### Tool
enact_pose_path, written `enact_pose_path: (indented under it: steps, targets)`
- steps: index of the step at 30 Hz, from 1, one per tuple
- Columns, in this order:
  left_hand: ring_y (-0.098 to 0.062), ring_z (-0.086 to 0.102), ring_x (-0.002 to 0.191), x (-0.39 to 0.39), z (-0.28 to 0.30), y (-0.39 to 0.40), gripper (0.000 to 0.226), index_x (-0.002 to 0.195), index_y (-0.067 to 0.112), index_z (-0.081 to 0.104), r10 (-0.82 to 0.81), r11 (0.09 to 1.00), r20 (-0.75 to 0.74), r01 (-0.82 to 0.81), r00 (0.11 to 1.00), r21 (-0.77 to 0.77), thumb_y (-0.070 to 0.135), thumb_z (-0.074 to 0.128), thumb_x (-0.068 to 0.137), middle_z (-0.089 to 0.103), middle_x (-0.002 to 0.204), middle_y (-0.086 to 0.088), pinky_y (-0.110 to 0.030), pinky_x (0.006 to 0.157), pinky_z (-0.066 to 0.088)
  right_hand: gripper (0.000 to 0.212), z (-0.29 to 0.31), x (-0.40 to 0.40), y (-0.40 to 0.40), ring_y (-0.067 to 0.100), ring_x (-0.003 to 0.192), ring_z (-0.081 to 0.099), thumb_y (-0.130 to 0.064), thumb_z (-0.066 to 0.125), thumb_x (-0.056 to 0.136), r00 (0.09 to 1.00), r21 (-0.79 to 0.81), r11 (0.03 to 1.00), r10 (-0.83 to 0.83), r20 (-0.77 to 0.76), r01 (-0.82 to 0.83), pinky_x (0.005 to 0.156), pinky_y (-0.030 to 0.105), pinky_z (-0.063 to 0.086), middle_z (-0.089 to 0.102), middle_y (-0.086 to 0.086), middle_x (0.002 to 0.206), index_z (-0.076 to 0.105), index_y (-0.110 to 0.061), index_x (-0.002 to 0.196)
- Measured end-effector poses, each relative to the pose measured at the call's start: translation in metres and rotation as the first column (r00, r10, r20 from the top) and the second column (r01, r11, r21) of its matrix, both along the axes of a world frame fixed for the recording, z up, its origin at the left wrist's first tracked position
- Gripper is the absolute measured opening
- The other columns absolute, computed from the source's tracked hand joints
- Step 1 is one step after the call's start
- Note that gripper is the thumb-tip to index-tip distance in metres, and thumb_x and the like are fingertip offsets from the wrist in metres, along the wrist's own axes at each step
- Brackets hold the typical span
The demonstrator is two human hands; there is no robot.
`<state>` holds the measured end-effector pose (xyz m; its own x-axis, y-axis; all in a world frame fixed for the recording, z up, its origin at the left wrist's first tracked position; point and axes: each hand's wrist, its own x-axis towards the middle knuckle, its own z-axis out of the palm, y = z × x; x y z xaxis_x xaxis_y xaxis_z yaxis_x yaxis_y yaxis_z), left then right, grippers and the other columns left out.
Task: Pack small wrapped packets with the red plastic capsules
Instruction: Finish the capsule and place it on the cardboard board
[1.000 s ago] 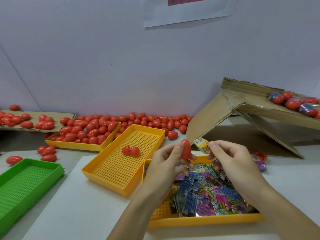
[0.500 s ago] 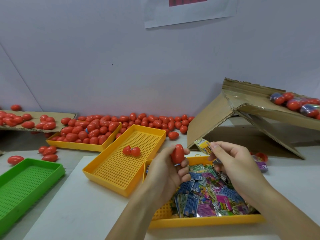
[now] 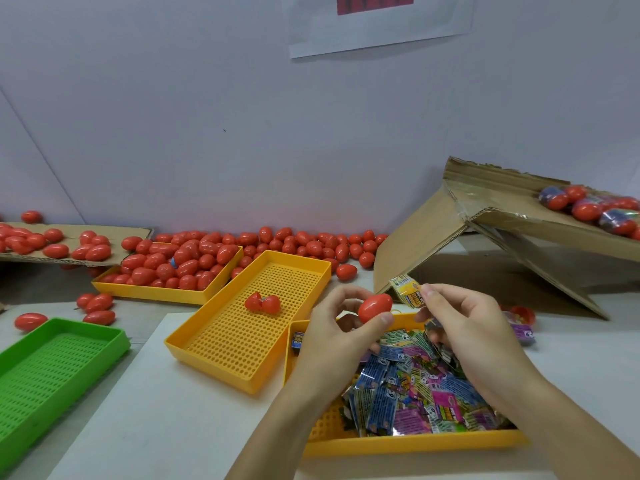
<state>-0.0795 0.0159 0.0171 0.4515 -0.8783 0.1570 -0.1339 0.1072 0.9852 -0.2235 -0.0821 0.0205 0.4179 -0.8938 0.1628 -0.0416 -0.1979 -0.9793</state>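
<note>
My left hand (image 3: 337,332) pinches a closed red capsule (image 3: 374,307) between thumb and fingers, above the near yellow tray (image 3: 415,443) heaped with wrapped packets (image 3: 415,386). My right hand (image 3: 474,337) holds a yellow packet (image 3: 406,292) at its fingertips, just right of the capsule, and more dark packets in its palm. An opened red capsule (image 3: 262,303) lies in the middle yellow tray (image 3: 204,344).
A far yellow tray (image 3: 152,292) is full of red capsules, and more lie along the wall (image 3: 311,242) and on cardboard at left (image 3: 52,240). A green tray (image 3: 52,368) sits at left. A torn cardboard box (image 3: 485,237) with filled capsules stands at right.
The capsule in my left hand has turned from upright to lying sideways and moved closer to the yellow packet. My right hand stays nearly still.
</note>
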Motion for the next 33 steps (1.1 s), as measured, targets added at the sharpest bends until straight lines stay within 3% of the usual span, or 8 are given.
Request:
enact_pose_path:
  steps: [9,14,20,25,30,33]
  targets:
    - [-0.018,0.07,0.088,-0.0032,0.0011,-0.0001,0.029,0.104,0.027,0.064,-0.003,1.0,0.071,0.002,0.997,0.006,0.026,0.081,0.081,0.063,0.106,-0.002,-0.027,0.07,0.06,0.023,0.003,-0.0012,0.0065,-0.002,0.058,0.058,-0.031,0.053,0.1,0.996,-0.01,0.996,0.091,-0.019,-0.091,0.056,0.016,0.049,0.073,-0.008,0.074,0.075,-0.026,0.101]
    - [-0.016,0.07,0.091,-0.0034,0.0003,-0.0005,0.03,0.105,0.028,0.064,-0.026,1.0,0.056,0.026,0.998,0.003,0.026,0.082,0.081,0.063,0.106,-0.001,-0.023,0.067,0.058,0.022,0.0011,-0.0008,0.0052,-0.001,0.06,0.059,-0.032,0.055,0.099,0.996,-0.036,0.995,0.088,-0.025,-0.089,0.056,0.013,0.048,0.073,-0.009,0.077,0.075,-0.026,0.103]
    - [-0.021,0.07,0.086,-0.003,-0.0007,-0.001,0.03,0.105,0.028,0.063,-0.046,0.999,0.051,0.046,0.998,-0.002,0.025,0.082,0.081,0.063,0.104,0.0,-0.023,0.066,0.056,0.014,-0.0017,0.0016,0.0048,-0.001,0.087,0.068,-0.027,0.059,0.096,0.996,-0.098,0.991,0.094,-0.013,-0.095,0.065,0.013,0.052,0.074,-0.016,0.09,0.072,-0.034,0.098]
    - [-0.017,0.07,0.089,-0.0028,-0.0025,-0.0018,0.042,0.11,0.024,0.055,-0.038,0.999,0.037,0.039,0.999,-0.006,0.021,0.083,0.08,0.062,0.108,-0.001,-0.027,0.069,0.059,0.01,-0.0045,0.004,0.0057,0.006,0.083,0.071,-0.021,0.063,0.094,0.991,-0.072,0.99,0.126,0.04,-0.123,0.062,0.016,0.054,0.075,-0.01,0.089,0.067,-0.026,0.102]
    - [-0.017,0.071,0.089,-0.002,-0.0021,-0.0023,0.043,0.11,0.022,0.053,-0.033,0.999,0.018,0.034,0.999,-0.025,0.019,0.083,0.079,0.062,0.109,-0.005,-0.028,0.069,0.06,0.021,-0.0033,0.0019,0.0048,0.011,0.088,0.073,-0.028,0.063,0.092,0.982,-0.041,0.982,0.185,0.041,-0.183,0.066,0.024,0.058,0.077,-0.006,0.096,0.065,-0.03,0.112]
    - [-0.018,0.071,0.088,-0.0016,-0.0026,-0.0022,0.042,0.11,0.022,0.054,-0.037,0.999,0.024,0.038,0.999,-0.024,0.02,0.083,0.079,0.063,0.108,-0.004,-0.027,0.069,0.06,0.038,-0.0003,-0.0017,0.0029,0.014,0.094,0.073,-0.041,0.063,0.082,0.969,-0.029,0.97,0.244,0.037,-0.243,0.072,0.031,0.059,0.076,-0.003,0.101,0.066,-0.029,0.118]
